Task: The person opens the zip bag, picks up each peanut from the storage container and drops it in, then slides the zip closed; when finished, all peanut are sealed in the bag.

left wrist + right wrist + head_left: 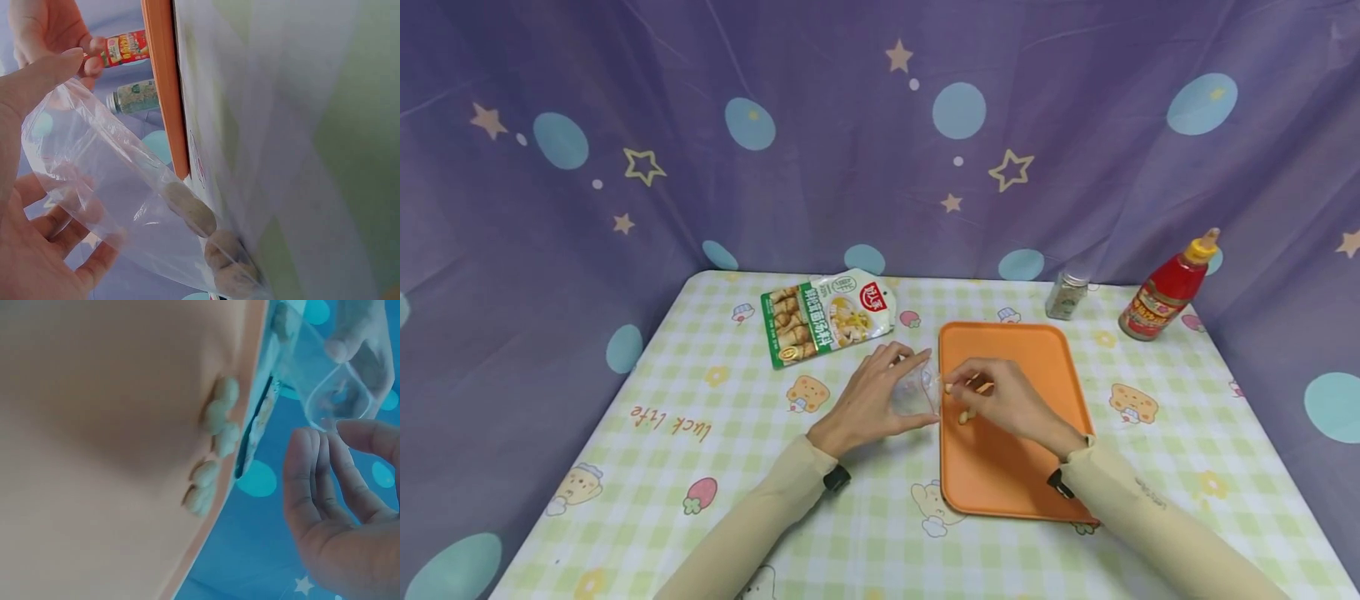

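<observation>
My left hand (868, 400) holds a clear plastic bag (913, 392) at its mouth, just left of the orange tray (1067, 433). In the left wrist view, several unshelled peanuts (228, 253) lie in the bag's lower end. The bag's mouth stands spread in the right wrist view and faces my right hand (337, 487). That hand, over the tray's left side, has curled fingers and brings thumb and fingertips together at the bag's rim, pinching its edge. On the tray, several more peanuts (215, 419) lie in a row along the left edge.
A green and white food packet (827, 317) lies behind my left hand. Beyond the tray's far right corner stand a small seasoning jar (1067, 293) and a red sauce bottle (1168, 290) with a yellow cap. A purple curtain (850, 108) hangs behind the checked tablecloth (662, 492).
</observation>
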Available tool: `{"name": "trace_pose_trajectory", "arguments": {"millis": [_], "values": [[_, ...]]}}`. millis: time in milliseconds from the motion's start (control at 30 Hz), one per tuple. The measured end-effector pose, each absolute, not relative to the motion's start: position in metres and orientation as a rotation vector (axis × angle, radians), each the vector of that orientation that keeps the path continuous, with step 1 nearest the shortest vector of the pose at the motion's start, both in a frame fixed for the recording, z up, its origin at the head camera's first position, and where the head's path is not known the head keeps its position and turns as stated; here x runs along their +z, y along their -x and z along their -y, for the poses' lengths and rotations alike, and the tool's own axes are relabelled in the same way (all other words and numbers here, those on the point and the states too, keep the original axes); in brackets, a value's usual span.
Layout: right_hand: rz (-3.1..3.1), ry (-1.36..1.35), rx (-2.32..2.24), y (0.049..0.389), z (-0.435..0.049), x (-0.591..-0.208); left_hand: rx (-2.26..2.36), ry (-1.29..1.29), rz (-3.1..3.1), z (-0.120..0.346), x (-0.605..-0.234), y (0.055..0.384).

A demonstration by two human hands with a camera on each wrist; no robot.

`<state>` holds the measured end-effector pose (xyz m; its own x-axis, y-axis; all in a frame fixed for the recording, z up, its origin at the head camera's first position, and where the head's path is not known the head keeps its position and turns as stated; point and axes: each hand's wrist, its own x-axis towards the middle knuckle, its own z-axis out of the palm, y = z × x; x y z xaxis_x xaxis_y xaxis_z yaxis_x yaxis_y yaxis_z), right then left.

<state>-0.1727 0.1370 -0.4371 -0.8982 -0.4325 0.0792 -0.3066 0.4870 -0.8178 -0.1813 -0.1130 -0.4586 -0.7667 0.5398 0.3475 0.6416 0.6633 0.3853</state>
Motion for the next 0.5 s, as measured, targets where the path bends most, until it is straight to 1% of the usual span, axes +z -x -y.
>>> {"name": "trace_pose_trajectory", "arguments": {"millis": [500], "values": [[-2.676,0.773,-1.128,0.174,-0.151,-0.463,-0.715,0.961,2.681,0.113,-0.460,0.181]]}}
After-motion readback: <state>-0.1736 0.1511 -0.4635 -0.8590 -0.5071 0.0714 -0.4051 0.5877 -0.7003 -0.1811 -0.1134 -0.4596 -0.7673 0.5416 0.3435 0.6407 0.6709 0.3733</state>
